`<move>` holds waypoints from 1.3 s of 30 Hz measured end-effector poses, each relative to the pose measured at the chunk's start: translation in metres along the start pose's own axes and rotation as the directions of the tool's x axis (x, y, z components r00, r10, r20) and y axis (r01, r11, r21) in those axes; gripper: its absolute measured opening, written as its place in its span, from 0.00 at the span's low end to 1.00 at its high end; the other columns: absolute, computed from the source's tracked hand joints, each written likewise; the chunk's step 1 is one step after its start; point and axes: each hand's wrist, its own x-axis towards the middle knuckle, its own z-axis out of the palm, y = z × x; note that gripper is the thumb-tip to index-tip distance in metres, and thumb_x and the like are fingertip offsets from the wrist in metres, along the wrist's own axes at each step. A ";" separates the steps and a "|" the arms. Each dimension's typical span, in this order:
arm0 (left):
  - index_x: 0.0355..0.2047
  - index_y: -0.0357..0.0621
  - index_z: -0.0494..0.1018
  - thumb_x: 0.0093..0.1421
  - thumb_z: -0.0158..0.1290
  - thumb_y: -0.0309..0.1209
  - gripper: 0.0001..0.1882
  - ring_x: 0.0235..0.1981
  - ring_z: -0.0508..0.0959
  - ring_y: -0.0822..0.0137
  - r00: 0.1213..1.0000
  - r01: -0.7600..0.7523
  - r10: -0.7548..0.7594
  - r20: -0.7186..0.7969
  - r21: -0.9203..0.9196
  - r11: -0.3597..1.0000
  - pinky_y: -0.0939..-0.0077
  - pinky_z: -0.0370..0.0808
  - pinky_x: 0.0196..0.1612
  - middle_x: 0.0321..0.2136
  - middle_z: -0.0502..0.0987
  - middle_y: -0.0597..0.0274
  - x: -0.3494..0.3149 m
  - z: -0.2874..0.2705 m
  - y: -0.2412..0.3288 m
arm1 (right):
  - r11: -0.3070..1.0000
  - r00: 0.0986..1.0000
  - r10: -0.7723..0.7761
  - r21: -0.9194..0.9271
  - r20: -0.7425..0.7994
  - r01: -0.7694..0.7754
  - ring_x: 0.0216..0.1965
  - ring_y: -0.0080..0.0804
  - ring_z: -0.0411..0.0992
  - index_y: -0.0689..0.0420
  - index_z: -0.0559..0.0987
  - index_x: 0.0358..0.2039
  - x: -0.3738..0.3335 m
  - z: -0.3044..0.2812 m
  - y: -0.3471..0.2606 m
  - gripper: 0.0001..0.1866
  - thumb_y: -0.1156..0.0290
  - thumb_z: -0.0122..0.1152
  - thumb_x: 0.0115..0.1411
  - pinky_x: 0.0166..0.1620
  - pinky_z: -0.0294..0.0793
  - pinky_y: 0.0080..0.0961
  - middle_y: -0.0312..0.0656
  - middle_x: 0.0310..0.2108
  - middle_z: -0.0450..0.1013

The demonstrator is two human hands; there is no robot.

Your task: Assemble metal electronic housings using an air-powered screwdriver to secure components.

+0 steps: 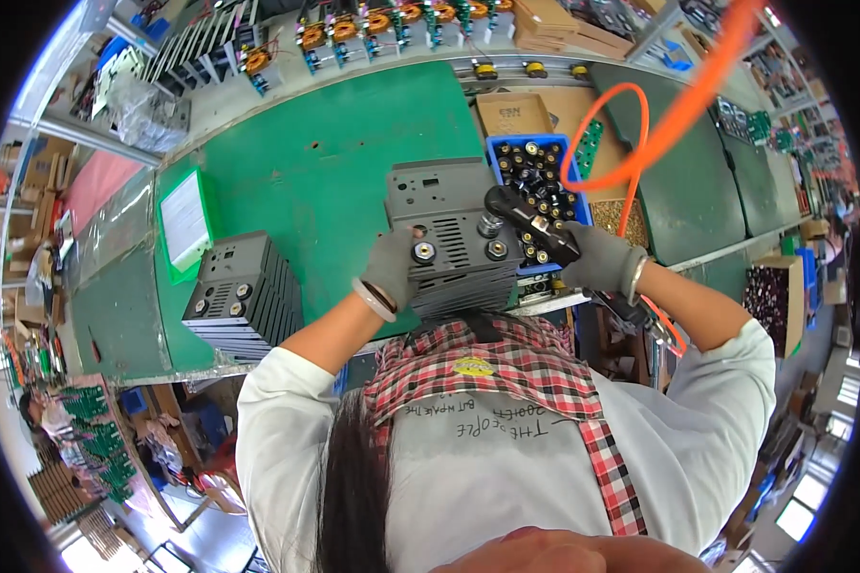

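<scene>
My left hand (389, 267), in a grey glove, grips the left edge of a dark grey slotted metal panel (454, 234), with a bare fingertip on its face. This panel tops a stack at the table's front edge. Two round metal connectors, one of them a left connector (423, 252), sit in its lower part. My gloved right hand (594, 258) is closed around a black air ratchet wrench (535, 225). The wrench's head and silver socket (490, 225) are over the panel's right side; whether the socket touches a fitting is hidden.
Right of the panels stands a blue bin (495, 153) of black-and-brass connectors. An orange air hose (645, 158) loops above it. Another panel stack (244, 296) and a green-framed sheet (186, 224) lie left on the green table (344, 143). Circuit boards with copper coils (377, 24) line the back.
</scene>
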 end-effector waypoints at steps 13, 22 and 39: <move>0.23 0.49 0.65 0.55 0.41 0.32 0.06 0.25 0.73 0.65 0.904 0.372 -0.414 -0.107 -0.281 0.885 0.65 0.71 0.26 0.25 0.72 0.62 -0.015 0.022 0.037 | 0.997 0.996 -0.080 -0.021 -0.048 0.079 0.19 0.31 0.69 0.60 0.67 0.40 -0.015 0.001 0.010 0.25 0.70 0.58 0.36 0.24 0.68 0.27 0.43 0.20 0.69; 0.22 0.49 0.64 0.58 0.39 0.35 0.10 0.25 0.72 0.64 0.849 0.411 -0.516 -0.111 -0.474 0.778 0.64 0.72 0.27 0.25 0.70 0.63 -0.023 0.029 0.055 | 0.998 0.997 0.050 -0.029 -0.061 -0.052 0.26 0.41 0.70 0.60 0.66 0.41 -0.031 0.013 0.019 0.29 0.69 0.58 0.34 0.32 0.68 0.31 0.48 0.23 0.69; 0.25 0.51 0.64 0.56 0.41 0.34 0.05 0.26 0.72 0.67 0.864 0.386 -0.499 -0.072 -0.542 0.746 0.66 0.72 0.27 0.26 0.68 0.65 -0.028 0.030 0.055 | 0.998 0.996 0.054 -0.013 -0.065 -0.055 0.27 0.42 0.71 0.56 0.67 0.36 -0.035 0.018 0.019 0.24 0.67 0.58 0.34 0.33 0.68 0.32 0.47 0.22 0.69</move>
